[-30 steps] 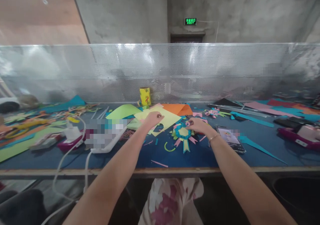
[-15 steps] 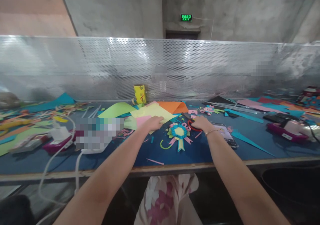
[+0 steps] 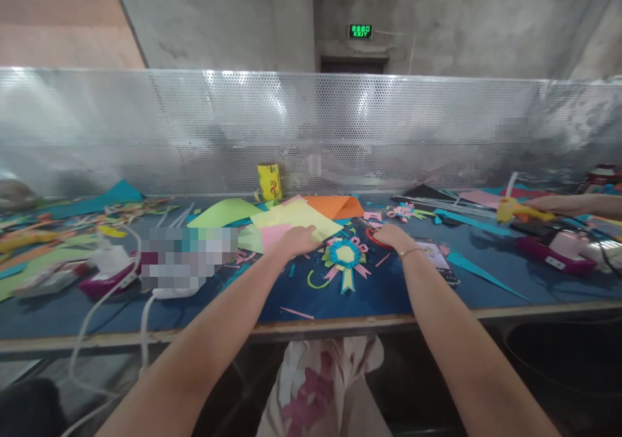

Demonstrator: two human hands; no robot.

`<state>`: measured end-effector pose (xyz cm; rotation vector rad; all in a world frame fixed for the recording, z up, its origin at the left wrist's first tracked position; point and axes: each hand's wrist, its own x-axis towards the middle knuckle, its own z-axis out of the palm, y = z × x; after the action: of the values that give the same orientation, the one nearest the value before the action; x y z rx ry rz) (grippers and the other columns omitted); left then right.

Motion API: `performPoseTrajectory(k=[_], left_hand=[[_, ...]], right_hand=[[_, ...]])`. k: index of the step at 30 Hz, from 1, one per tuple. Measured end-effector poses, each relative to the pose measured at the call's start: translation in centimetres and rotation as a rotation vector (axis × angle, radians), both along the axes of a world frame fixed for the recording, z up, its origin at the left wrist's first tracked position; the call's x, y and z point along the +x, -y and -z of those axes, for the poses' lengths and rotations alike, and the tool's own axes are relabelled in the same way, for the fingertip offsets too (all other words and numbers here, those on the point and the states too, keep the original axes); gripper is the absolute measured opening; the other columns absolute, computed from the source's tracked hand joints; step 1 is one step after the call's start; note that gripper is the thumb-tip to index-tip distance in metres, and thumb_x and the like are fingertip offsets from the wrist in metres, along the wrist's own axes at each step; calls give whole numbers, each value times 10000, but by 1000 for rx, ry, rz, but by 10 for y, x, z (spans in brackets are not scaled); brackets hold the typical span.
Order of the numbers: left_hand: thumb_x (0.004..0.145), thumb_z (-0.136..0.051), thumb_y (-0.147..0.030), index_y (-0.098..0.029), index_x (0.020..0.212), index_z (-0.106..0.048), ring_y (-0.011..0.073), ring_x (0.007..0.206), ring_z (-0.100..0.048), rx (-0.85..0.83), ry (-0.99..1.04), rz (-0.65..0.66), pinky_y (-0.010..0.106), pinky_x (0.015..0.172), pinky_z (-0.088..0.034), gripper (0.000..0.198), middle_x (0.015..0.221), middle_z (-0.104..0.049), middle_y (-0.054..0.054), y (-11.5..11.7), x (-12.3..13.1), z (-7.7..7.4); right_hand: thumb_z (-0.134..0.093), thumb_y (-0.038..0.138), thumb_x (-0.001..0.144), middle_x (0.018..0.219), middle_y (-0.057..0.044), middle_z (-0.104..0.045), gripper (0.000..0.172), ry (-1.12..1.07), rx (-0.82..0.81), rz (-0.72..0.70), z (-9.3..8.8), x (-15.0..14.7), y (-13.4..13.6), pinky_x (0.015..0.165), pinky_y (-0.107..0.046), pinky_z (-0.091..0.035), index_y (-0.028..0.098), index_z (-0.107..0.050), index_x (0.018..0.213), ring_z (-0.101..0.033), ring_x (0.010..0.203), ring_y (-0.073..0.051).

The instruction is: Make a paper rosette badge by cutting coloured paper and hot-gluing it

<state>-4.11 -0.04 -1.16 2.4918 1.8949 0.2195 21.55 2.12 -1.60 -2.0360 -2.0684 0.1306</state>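
My left hand [image 3: 300,240] rests at the near edge of the pale yellow paper [image 3: 302,215], its fingers curled closed on it; the fingertips are partly hidden. A pink sheet [image 3: 275,235] lies just left of that hand. My right hand [image 3: 390,236] is closed around the red handles of a pair of scissors [image 3: 372,235], which lie low over the table. Between my forearms sits a paper rosette [image 3: 345,254] with a blue ruffled rim, a pale yellow centre and pink and yellow tails. Neither hand touches it. A curved green strip [image 3: 315,283] is beside it.
At the right, another person's hand [image 3: 549,205] holds a yellow glue gun [image 3: 518,211] above a purple-based stand [image 3: 554,255]. A phone [image 3: 440,262] lies beside my right wrist. A white cable [image 3: 82,340] hangs over the left table edge. A perforated metal screen [image 3: 218,132] stands behind.
My right hand has closed over the scissors' red handles. Another person's hand with a yellow glue gun has come into view at the right. My left hand has barely moved.
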Motion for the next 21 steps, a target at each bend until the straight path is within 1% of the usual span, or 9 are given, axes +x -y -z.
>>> performPoseTrajectory(k=[3,5,8,11,14,17,19,21], left_hand=[[763,-434,-442,-161,1207,-470,293,1002,-554,49,-23,30,318,773,-405,527,1091,-603,164,-1,-1,2],[775,-425,-344,-162,1230,-440,280,1009,-550,72,-47,64,321,789,-403,491,1106,-593,160,-2,-2,3],[728,-434,-198,-163,1276,-376,271,992,-557,75,-92,84,314,762,-415,552,1105,-585,159,-5,-3,5],[666,-464,-125,-159,1311,-310,270,973,-562,74,-117,47,297,718,-425,664,1105,-572,163,-6,-4,7],[668,-464,-104,-154,1292,-321,264,967,-562,109,-123,15,293,715,-425,643,1100,-563,160,-6,-4,7],[720,-429,-120,-154,1230,-381,249,956,-566,158,-102,-29,291,729,-422,513,1059,-577,148,-5,-4,6],[771,-410,-189,-153,1163,-429,244,929,-575,195,-80,-66,293,729,-425,395,1013,-590,141,-5,-3,6],[803,-390,-272,-148,1100,-461,246,894,-585,230,-71,-93,302,714,-433,330,974,-597,138,-5,-2,6]], right_hand=[[-425,336,779,930,-184,-646,327,5,-12,47,-2,-2,0,664,-265,-411,130,-670,847,-611,861,-243],[-444,353,766,948,-199,-637,351,-1,-12,76,-3,-4,0,641,-265,-410,105,-652,902,-611,855,-249],[-474,363,744,962,-211,-629,387,-11,-10,101,-4,-7,0,616,-263,-405,77,-624,958,-612,845,-253],[-484,355,739,954,-183,-640,363,-68,13,83,-5,-10,0,621,-250,-395,102,-616,963,-611,846,-238],[-479,328,736,937,-178,-645,334,-144,45,58,-8,-14,1,611,-251,-385,93,-614,931,-611,830,-243],[-473,288,734,907,-152,-654,257,-181,53,20,-12,-18,3,611,-238,-379,114,-621,851,-611,807,-219],[-474,266,730,865,-130,-661,206,-201,53,-1,-14,-21,6,605,-226,-375,130,-616,793,-610,781,-199],[-492,270,720,827,-115,-661,184,-227,54,-18,-14,-23,9,586,-223,-372,136,-599,787,-609,752,-191]])
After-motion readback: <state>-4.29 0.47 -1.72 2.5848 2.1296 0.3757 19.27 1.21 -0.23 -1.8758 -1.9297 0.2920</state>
